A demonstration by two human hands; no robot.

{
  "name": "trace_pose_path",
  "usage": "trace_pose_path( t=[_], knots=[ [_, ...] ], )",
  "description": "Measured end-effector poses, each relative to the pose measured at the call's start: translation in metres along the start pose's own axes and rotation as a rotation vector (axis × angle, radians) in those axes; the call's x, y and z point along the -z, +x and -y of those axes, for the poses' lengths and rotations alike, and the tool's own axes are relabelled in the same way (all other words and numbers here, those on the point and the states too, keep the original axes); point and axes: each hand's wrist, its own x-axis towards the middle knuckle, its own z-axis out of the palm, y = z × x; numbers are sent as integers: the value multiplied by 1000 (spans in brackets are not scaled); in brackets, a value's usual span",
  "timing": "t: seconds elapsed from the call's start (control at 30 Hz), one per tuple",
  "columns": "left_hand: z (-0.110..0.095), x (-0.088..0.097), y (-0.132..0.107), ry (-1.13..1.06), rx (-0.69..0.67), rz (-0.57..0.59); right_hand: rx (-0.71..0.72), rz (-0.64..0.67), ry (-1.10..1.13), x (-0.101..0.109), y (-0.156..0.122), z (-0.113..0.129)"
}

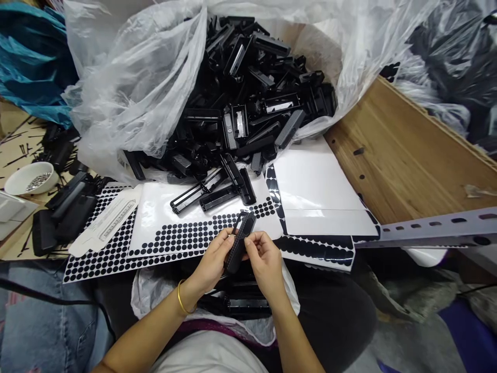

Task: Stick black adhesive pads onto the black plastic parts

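Between my two hands is a long black plastic part point(236, 251) with a ribbed face, tilted above the edge of the work surface. My left hand point(213, 259) grips its left side, a gold bangle at the wrist. With thumb and fingers closed, my right hand point(264, 256) pinches at the part's right side; whether a small piece sits in that pinch is too small to tell. Just beyond lie several similar black parts point(233, 184) on a white sheet of black round stickers point(186, 233). In my lap, a white plastic bag point(289, 290) holds more black parts.
A large clear plastic bag point(140, 77) spills a heap of black parts point(248, 83) at the back. To the right stands a wood-faced panel point(411, 160) above a perforated metal rail point(438, 228). A white bowl point(23, 178) of small metal pieces stands left, near another person's jeans point(42, 321).
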Motion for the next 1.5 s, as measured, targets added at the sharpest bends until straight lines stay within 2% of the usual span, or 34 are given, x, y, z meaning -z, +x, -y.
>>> trace_pose_path(
  t=[0.2, 0.47, 0.57, 0.7, 0.83, 0.93, 1.1, 1.2, 1.27, 1.33, 1.43, 1.5],
  knots=[
    [0, -2, -2, 22, -26, -11, 54, -15, -98, 0, -1, 0],
    [4, 4, 4, 253, -156, 33, 243, -59, -429, 1, 0, 2],
    [2, 4, 6, 228, -69, 121, 291, -177, -533, 19, -9, -1],
    [2, -2, 10, 133, 36, 210, 315, -345, -682, 68, -31, -11],
    [9, -11, 21, 44, 77, 255, 446, -367, -949, 111, -45, -26],
    [16, -16, 30, 35, 101, 260, 522, -334, -1109, 121, -43, -36],
    [22, -17, 36, 76, 87, 235, 595, -265, -1265, 115, -30, -32],
    [21, -17, 36, 59, 86, 247, 627, -82, -1193, 100, -31, -18],
    [19, -17, 34, 13, 89, 261, 614, 98, -1000, 86, -35, -8],
    [15, -15, 30, -9, 109, 284, 493, 175, -736, 72, -38, 0],
    [9, -11, 21, 25, 153, 314, 214, 80, -328, 57, -33, 7],
    [7, -8, 15, 59, 181, 316, 76, 21, -118, 51, -25, 9]
  ],
)
